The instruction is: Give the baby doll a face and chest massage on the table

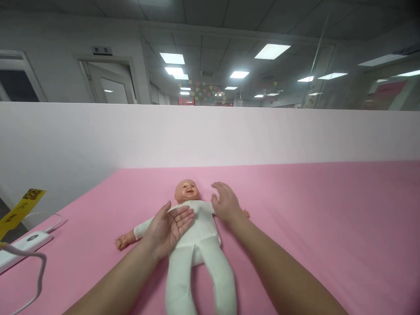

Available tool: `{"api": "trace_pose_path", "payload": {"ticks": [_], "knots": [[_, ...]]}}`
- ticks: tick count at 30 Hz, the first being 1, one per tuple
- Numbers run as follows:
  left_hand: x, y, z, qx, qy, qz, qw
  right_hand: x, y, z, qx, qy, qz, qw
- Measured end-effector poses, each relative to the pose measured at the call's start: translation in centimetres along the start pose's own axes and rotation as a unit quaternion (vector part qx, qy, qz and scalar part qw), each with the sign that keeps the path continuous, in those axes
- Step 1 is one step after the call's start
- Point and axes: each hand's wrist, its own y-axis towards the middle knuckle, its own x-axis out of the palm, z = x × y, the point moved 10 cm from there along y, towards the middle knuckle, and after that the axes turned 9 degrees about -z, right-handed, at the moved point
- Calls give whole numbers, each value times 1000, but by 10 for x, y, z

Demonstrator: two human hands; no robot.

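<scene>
While the pink sheet point(311, 218) covers pretty much the whole bed, the left edge has some clutter: a white power strip point(24, 245) with a white cable point(39, 271) looping toward the near corner, plus a yellow tag point(19, 208) hanging just off the edge. A white partition wall point(98, 135) runs along the far edge. Nothing sits between the hands and the baby doll point(197, 236), which lies face up mid-bed, nearer the left edge. Left hand point(169, 229) is open flat, palm up, fingers resting across its chest. Right hand point(226, 203) is open too, loosely spread, just beside the head, over the doll's outstretched arm. Doll's got a bald smiling head, a white onesie, and legs pointing at the near edge.
</scene>
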Motion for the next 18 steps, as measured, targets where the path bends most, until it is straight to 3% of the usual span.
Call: {"api": "trace_pose_path", "payload": {"ticks": [1, 4, 6, 8, 13, 16, 18], "knots": [[-2, -2, -1, 7, -10, -2, 1000, 7, -7, -33, -45, 29, -30, 998], [8, -4, -3, 19, -13, -37, 999, 47, -37, -129, -167, 81, -209, 960], [15, -5, -1, 19, -10, -56, 998, 65, -49, -158, -177, 82, -278, 940], [14, -4, 4, 16, -17, -59, 998, 75, -50, -163, -169, 60, -310, 934], [-4, 7, 24, 43, -51, -53, 996, 80, -51, -142, -150, -8, -345, 926], [-10, 7, 27, 58, -88, -44, 993, 74, -67, -153, -183, 8, -376, 908], [-5, 3, 28, 67, -115, -55, 990, 69, -78, -166, -209, 33, -387, 897]]}}
